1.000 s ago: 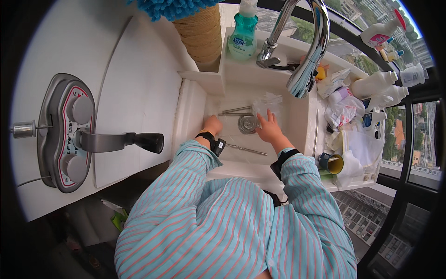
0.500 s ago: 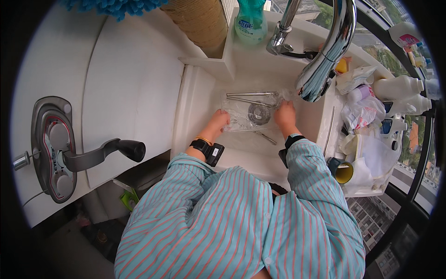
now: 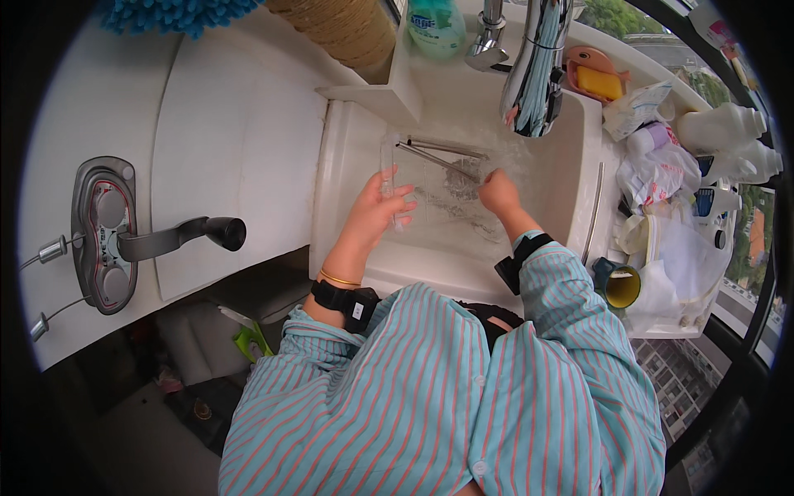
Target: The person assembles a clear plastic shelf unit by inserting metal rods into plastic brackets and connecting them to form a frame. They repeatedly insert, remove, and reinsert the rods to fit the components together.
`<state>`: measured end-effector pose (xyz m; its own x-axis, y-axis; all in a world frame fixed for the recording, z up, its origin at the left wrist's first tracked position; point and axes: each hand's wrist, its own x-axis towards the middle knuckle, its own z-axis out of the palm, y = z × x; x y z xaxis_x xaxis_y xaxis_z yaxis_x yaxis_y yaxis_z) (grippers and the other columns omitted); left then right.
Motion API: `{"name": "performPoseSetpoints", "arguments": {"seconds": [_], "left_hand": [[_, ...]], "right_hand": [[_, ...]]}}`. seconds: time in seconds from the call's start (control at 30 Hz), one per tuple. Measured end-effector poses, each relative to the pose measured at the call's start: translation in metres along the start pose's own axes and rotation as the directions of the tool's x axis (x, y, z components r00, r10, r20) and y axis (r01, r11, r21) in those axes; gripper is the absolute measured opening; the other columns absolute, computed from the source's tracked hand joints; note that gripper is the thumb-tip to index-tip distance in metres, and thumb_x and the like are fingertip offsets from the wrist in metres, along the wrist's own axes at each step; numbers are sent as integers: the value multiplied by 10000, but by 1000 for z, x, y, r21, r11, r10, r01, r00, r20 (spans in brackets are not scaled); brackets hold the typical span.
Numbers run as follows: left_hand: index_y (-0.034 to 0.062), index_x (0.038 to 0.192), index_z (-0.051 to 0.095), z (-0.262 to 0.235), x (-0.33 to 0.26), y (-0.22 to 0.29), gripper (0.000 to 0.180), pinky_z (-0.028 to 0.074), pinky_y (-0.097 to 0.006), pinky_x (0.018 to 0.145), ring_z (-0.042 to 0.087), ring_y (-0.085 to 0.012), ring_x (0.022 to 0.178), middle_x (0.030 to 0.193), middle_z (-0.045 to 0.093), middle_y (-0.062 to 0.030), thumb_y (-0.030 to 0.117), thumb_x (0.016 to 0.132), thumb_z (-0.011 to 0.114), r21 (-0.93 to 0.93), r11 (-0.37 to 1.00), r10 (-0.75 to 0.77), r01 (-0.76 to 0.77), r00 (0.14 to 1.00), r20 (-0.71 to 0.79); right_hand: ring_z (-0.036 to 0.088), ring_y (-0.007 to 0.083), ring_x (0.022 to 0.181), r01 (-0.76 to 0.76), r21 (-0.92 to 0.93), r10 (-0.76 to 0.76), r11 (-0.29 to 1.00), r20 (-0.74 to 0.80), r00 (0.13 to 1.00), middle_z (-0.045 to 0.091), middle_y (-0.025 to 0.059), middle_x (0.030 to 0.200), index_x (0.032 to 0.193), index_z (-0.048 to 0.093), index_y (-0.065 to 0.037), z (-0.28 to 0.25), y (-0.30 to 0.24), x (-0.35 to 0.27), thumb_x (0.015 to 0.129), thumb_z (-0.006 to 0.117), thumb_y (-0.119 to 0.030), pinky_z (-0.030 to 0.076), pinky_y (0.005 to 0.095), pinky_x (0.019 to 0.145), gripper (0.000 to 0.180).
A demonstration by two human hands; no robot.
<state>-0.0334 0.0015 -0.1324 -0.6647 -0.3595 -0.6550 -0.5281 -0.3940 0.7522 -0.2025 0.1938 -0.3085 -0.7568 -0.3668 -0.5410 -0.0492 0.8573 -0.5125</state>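
Observation:
Over the white sink basin [image 3: 364, 124] I hold a clear, see-through plastic tray or box [image 3: 451, 198]; its exact kind is hard to make out. My left hand [image 3: 376, 202] wraps round its left side wall, thumb on one side and fingers spread on the other. At the right end of the tray, my right hand [image 3: 499, 193] is closed in a fist; what it grips is hidden. Two thin metal rods [image 3: 438, 160] lie slanted at the tray's far side, meeting at their left ends. Under the clear plastic, the drain [image 3: 463, 175] shows blurred.
A chrome faucet [image 3: 533, 78] hangs over the basin's far right. Behind stands a green soap bottle [image 3: 436, 29]. Along the right ledge are a pink soap dish [image 3: 589, 66] with a yellow bar, plastic bags [image 3: 657, 178], white bottles [image 3: 719, 128] and a cup [image 3: 619, 284].
My left hand has opened its fingers wider and shifted left round the tray's side. The tray has tilted or turned, and the right fist sits slightly lower. The whole view has shifted a little.

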Motion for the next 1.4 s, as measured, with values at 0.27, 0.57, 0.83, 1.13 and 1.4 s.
{"name": "performPoseSetpoints", "arguments": {"seconds": [0.27,0.57,0.83,1.13,1.4], "left_hand": [[-47,1509,387,39,-35,27,661,598,-311,719,724,-192,928,1145,698,-174,138,948,683,85,986,153,-143,979,-133],[-4,1532,360,8,-66,50,667,626,-382,760,734,-344,1000,1281,655,-220,211,970,647,61,994,99,-94,990,-97],[-21,1526,348,-25,-89,41,644,622,-401,754,725,-374,1000,1289,629,-277,163,966,609,-177,977,89,-123,977,-193],[-32,1534,347,-12,-103,60,654,617,-377,760,730,-335,993,1256,664,-238,184,986,631,9,992,130,-130,980,-148],[-31,1525,380,10,-101,46,619,615,-351,755,739,-283,976,1220,693,-201,178,1000,631,90,987,142,-132,983,-116]], "right_hand": [[644,152,854,49,746,-415,664,314,854,652,55,929,1147,599,-19,-30,-90,-77,893,656,-142,536,332,745,288],[604,151,999,129,928,-614,349,122,780,629,74,1138,1309,555,-17,-34,-143,-84,1004,585,-82,521,315,878,313],[651,327,1062,828,206,-830,521,-101,548,657,134,1203,1261,652,-90,-21,-102,-71,904,620,9,544,421,914,372],[666,366,950,797,-10,-781,605,-207,590,651,120,1059,1114,640,-73,-41,-108,-72,833,665,-66,548,465,803,282],[707,349,804,758,-217,-738,615,182,650,718,117,844,946,658,-70,-50,-107,-69,813,720,-212,561,470,717,205]]}}
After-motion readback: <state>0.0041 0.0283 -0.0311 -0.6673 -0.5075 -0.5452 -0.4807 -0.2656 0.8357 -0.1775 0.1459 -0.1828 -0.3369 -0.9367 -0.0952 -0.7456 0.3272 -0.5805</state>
